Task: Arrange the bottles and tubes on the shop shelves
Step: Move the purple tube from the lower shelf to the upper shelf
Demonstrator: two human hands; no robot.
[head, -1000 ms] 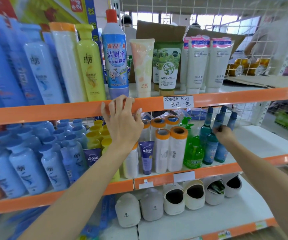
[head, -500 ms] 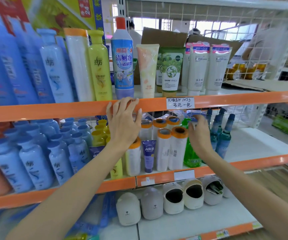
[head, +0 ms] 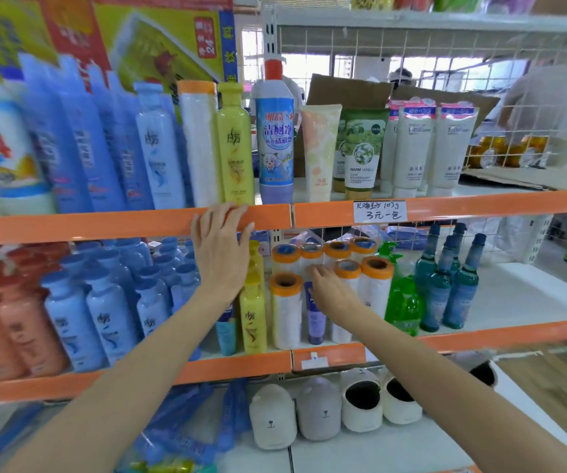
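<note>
While the left hand (head: pixel 222 254) stays put, the right hand (head: pixel 331 291) has moved left to the purple tube (head: pixel 315 322)

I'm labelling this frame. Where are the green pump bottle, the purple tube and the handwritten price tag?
green pump bottle (head: pixel 403 303): head view, on its clear green body.
purple tube (head: pixel 316 324): head view, on its lower front.
handwritten price tag (head: pixel 379 211): head view, centre of the paper.

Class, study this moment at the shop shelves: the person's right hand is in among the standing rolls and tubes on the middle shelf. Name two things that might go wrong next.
1. The right hand reaches between tightly packed orange-capped rolls; nudging one may topple its neighbours or the purple tube.
2. The left hand rests on the orange shelf edge just below the yellow bottle; a bump could tip that tall bottle forward.
</note>
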